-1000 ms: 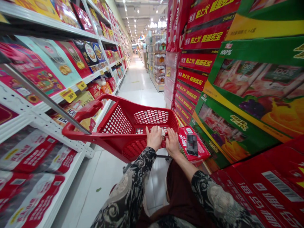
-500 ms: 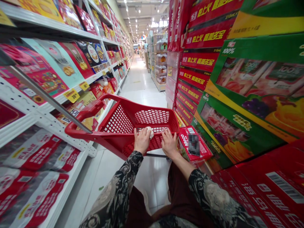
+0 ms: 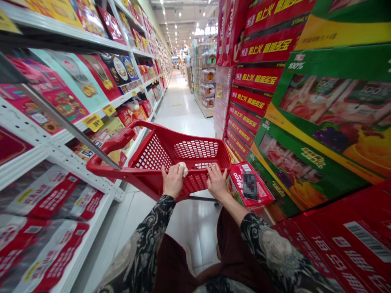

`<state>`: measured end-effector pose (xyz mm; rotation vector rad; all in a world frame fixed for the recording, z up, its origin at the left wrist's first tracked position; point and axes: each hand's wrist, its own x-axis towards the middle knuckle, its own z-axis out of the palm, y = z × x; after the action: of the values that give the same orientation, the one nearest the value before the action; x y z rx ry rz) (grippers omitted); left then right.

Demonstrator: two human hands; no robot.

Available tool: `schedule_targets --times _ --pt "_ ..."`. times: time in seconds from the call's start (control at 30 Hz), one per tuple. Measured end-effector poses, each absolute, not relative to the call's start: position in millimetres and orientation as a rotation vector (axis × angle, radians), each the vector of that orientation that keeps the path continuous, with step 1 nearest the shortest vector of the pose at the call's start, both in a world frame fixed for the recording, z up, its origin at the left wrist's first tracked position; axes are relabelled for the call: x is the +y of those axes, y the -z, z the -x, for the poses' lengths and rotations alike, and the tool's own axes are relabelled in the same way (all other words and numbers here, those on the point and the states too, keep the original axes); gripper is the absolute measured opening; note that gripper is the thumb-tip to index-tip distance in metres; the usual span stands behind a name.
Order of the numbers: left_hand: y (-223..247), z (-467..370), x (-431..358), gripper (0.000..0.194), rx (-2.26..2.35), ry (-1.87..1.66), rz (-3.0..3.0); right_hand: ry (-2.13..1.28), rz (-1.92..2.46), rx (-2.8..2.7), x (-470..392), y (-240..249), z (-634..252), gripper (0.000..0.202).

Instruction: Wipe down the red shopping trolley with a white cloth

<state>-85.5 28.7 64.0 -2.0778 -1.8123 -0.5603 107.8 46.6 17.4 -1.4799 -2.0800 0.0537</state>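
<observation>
A red plastic shopping basket cart (image 3: 159, 152) with a mesh wall and a long handle stands in the aisle in front of me. My left hand (image 3: 172, 181) presses a small white cloth (image 3: 183, 168) against the cart's near rim. My right hand (image 3: 216, 182) rests with spread fingers on the same rim, further right. Inside, the cart looks empty.
White shelves (image 3: 58, 142) of boxed goods with yellow price tags run along the left. Stacked red and green drink cartons (image 3: 305, 122) wall the right, with a small red box (image 3: 250, 188) beside my right hand. A pale tiled aisle (image 3: 183, 110) stretches ahead.
My left hand with the cloth has slid leftward along the cart's near rim. My right hand has shifted slightly left too.
</observation>
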Motion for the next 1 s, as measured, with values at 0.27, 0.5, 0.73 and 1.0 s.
schedule_targets --times 0.27,0.5,0.73,1.0 --pt "-63 73 30 0.030 -1.711 0.533 2.193 -0.049 1.397 -2.120 44 -17 -114 0.055" --pt "-74 136 17 0.031 -1.739 0.498 2.012 -0.015 1.405 -2.086 43 -16 -112 0.054" --pt "-61 90 23 0.032 -1.763 0.549 2.094 0.012 1.327 -2.136 35 -16 -86 0.054" --pt "-79 160 9 0.036 -1.834 0.551 1.939 0.060 1.358 -2.125 36 -17 -86 0.052"
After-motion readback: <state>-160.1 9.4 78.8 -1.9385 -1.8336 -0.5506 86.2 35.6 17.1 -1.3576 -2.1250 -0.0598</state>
